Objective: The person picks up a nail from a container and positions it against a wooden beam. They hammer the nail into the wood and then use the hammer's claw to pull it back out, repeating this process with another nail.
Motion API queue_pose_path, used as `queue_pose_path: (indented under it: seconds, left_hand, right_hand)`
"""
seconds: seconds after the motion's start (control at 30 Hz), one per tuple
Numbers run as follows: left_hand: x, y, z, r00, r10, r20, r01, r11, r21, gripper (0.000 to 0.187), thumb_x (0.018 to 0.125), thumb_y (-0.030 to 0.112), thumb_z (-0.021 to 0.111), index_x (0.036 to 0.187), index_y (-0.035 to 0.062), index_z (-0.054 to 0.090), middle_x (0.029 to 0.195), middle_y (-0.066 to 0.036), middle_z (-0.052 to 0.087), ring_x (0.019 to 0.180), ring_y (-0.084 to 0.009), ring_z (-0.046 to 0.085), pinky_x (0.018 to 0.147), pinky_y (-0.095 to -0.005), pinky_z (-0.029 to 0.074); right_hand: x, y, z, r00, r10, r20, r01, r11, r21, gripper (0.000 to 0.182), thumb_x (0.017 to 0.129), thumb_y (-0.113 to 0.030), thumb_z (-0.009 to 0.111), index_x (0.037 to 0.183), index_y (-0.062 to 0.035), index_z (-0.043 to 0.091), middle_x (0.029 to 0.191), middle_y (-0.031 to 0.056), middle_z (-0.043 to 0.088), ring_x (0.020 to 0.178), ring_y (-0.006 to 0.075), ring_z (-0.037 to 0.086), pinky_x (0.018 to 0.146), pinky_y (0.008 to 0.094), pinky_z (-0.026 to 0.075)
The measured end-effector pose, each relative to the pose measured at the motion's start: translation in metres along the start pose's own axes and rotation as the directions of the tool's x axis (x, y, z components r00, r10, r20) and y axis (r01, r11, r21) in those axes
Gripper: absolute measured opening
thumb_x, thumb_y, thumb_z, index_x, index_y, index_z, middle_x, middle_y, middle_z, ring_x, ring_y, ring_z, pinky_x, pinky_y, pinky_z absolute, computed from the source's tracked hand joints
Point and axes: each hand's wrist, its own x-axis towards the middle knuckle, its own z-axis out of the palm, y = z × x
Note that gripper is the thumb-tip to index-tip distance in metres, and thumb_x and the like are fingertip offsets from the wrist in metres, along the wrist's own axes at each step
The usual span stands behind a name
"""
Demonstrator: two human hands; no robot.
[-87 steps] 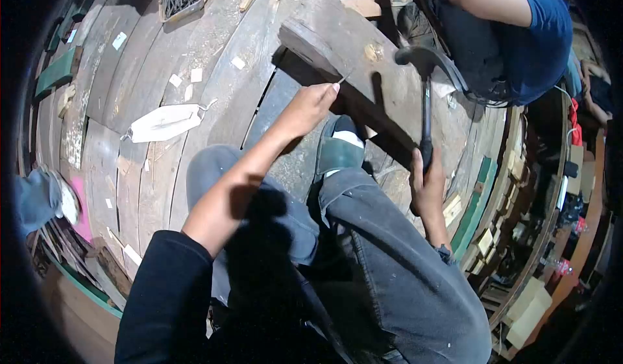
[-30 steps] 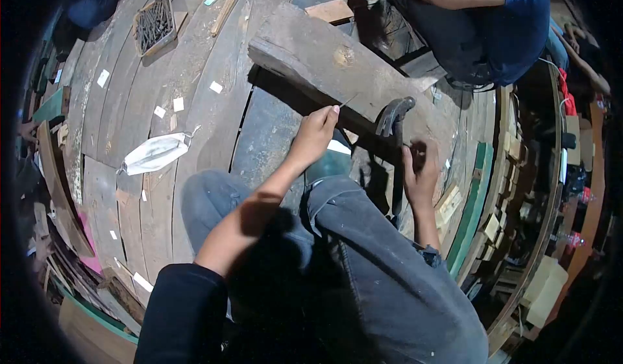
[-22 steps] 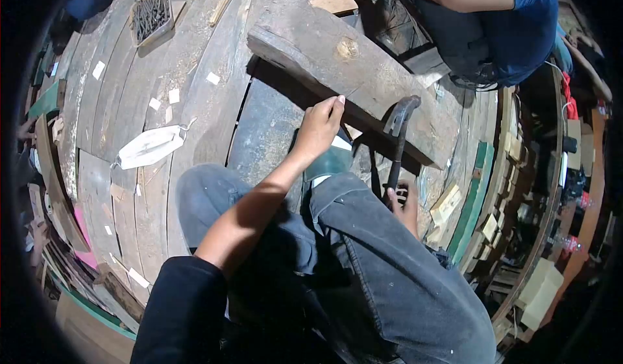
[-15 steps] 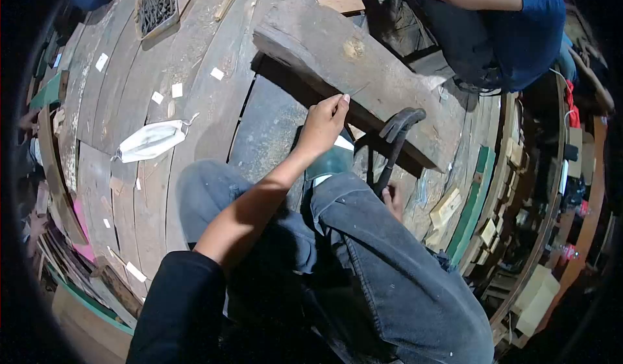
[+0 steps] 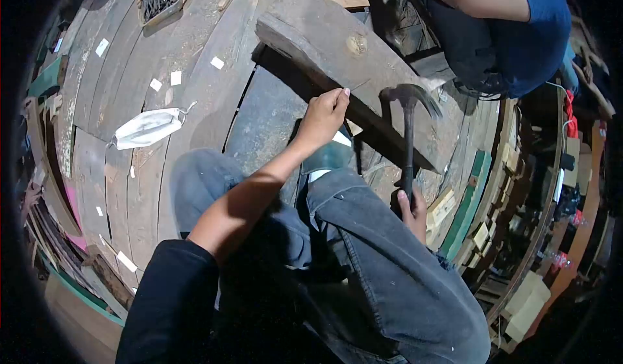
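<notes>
Set against half a second ago, the hammer (image 5: 409, 130) has swung up from its slanted pose low at the edge of the thick timber (image 5: 354, 55): its handle now stands nearly straight up the view, and its head shows side-on above the right-hand part of the timber's top face, though whether it touches the wood I cannot tell. More of the right hand (image 5: 415, 216) has come out from behind the raised knee (image 5: 383, 234), its fingers curled closed round the lower end of the handle. The left hand (image 5: 323, 118) stays almost where it was, at the timber's near long edge, thumb and forefinger pinched together; what lies between the tips is too small to make out. The timber has its long axis on a slant, from upper left to lower right, in front of the person's green shoe (image 5: 321, 159). The hammer's long axis points away from the person, its head at the far end, set crosswise, with the blunt striking end toward the left and the curved claw toward the right, its tips bending down and back toward the person.
</notes>
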Motion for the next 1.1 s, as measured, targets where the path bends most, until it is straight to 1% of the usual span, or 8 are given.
queue_pose_path:
  seconds: [0.03, 0.23, 0.47, 0.53, 0.7, 0.83, 1.0, 1.1]
  left_hand:
    - [-0.001, 0.005, -0.001, 1.0, -0.023, -0.004, 0.023, 1.0, 0.012, 0.037, 0.103, 0.029, 0.048, 0.088, -0.0043, 0.055, 0.078, -0.028, 0.056, 0.079, -0.0506, 0.053, 0.063, -0.0464, 0.043]
    - [0.0, 0.002, -0.001, 1.0, 0.024, -0.016, -0.024, 1.0, -0.013, 0.037, 0.103, 0.029, 0.048, 0.089, -0.0045, 0.055, 0.078, -0.028, 0.056, 0.078, -0.0504, 0.053, 0.064, -0.0465, 0.044]
    - [0.0, -0.001, -0.001, 1.0, 0.024, 0.01, -0.024, 0.999, -0.036, 0.041, 0.104, 0.032, 0.046, 0.089, -0.0053, 0.054, 0.077, -0.027, 0.056, 0.076, -0.049, 0.054, 0.064, -0.0457, 0.044]
    - [0.001, -0.002, -0.003, 0.999, 0.017, 0.04, -0.015, 0.998, -0.056, 0.043, 0.106, 0.034, 0.045, 0.085, -0.0039, 0.049, 0.066, -0.015, 0.042, 0.064, -0.0194, 0.041, 0.062, -0.0383, 0.041]
    - [0.001, -0.007, 0.0, 0.999, 0.009, 0.038, -0.005, 0.995, -0.1, 0.046, 0.106, 0.036, 0.043, 0.084, -0.0032, 0.049, 0.064, -0.008, 0.041, 0.063, -0.0152, 0.042, 0.061, -0.0362, 0.041]
    - [0.001, -0.008, 0.001, 0.998, 0.024, 0.05, -0.02, 0.995, -0.093, 0.047, 0.106, 0.037, 0.042, 0.081, -0.0016, 0.049, 0.063, -0.005, 0.042, 0.061, -0.0139, 0.043, 0.058, -0.0355, 0.04]
    - [0.002, -0.008, 0.001, 0.996, -0.028, 0.08, 0.038, 0.992, -0.121, 0.047, 0.106, 0.037, 0.044, 0.078, -0.0006, 0.047, 0.062, -0.004, 0.042, 0.061, -0.0132, 0.044, 0.058, -0.0339, 0.041]
    - [0.007, -0.014, 0.002, 0.997, 0.077, 0.011, -0.075, 0.991, -0.112, 0.047, 0.106, 0.038, 0.044, 0.079, -0.0003, 0.05, 0.062, -0.004, 0.044, 0.06, -0.0121, 0.045, 0.056, -0.0333, 0.04]
  right_hand:
    - [0.003, -0.008, -0.002, 0.999, 0.021, 0.035, -0.019, 0.999, -0.04, 0.026, 0.1, -0.025, 0.06, 0.107, 0.0, 0.058, 0.074, 0.0024, 0.052, 0.066, 0.0114, 0.05, 0.058, 0.0291, 0.041]
    - [0.017, -0.03, -0.026, 0.974, -0.212, 0.08, 0.226, 0.912, -0.341, 0.026, 0.097, -0.018, 0.064, 0.114, 0.0006, 0.058, 0.069, 0.0034, 0.049, 0.062, 0.0125, 0.048, 0.058, 0.0296, 0.041]
    - [0.005, -0.053, -0.022, 0.968, -0.247, 0.032, 0.248, 0.968, -0.027, 0.019, 0.102, -0.017, 0.053, 0.107, 0.0008, 0.052, 0.067, 0.002, 0.053, 0.054, 0.0083, 0.049, 0.048, 0.0249, 0.038]
    - [0.011, -0.057, -0.009, 0.967, -0.237, 0.099, 0.256, 0.916, -0.309, 0.022, 0.1, -0.019, 0.057, 0.109, -0.0001, 0.052, 0.066, 0.0105, 0.052, 0.059, 0.0205, 0.053, 0.055, 0.0365, 0.042]
    - [0.01, -0.069, -0.026, 0.973, -0.214, 0.091, 0.232, 0.889, -0.395, 0.021, 0.099, -0.02, 0.058, 0.105, -0.0002, 0.055, 0.062, 0.0081, 0.052, 0.053, 0.0202, 0.053, 0.051, 0.035, 0.041]
    - [0.01, -0.076, -0.025, 0.93, -0.366, -0.018, 0.365, 0.93, -0.051, 0.02, 0.103, -0.021, 0.051, 0.106, -0.0014, 0.051, 0.064, 0.0017, 0.053, 0.051, 0.0074, 0.048, 0.047, 0.0232, 0.037]
    - [0.033, -0.047, -0.011, 0.967, -0.137, 0.216, 0.223, 0.864, -0.452, 0.022, 0.1, -0.02, 0.056, 0.113, -0.0017, 0.053, 0.073, 0.0158, 0.053, 0.064, 0.0271, 0.055, 0.061, 0.0377, 0.044]
    - [0.027, -0.05, -0.026, 0.977, -0.214, 0.02, 0.21, 0.93, -0.302, 0.019, 0.102, -0.021, 0.056, 0.103, -0.002, 0.054, 0.067, 0.0038, 0.052, 0.058, 0.0119, 0.052, 0.053, 0.0289, 0.041]
